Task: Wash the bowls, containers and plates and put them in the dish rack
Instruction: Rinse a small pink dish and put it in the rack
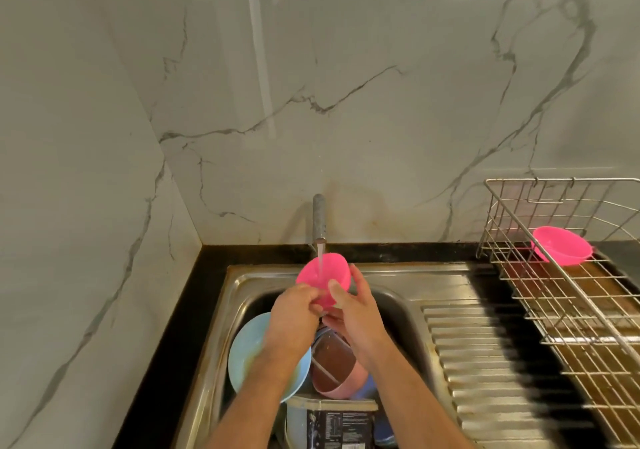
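Head view is showing both hands gripping a pink bowl (322, 275) under the running tap (319, 218). Left hand (294, 308) and right hand (353, 313) are each curling fingers around its rim above the sink (398, 282). Another pink bowl (561, 244) is sitting in the dish rack (568, 296).

Home kitchen: sink (398, 277), dish rack (568, 296).

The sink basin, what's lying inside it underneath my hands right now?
In the sink, below both hands holding the pink bowl under the tap: a light blue plate, a pink divided container with brown residue, and a labelled tub. The forearms cover whatever lies beneath them.
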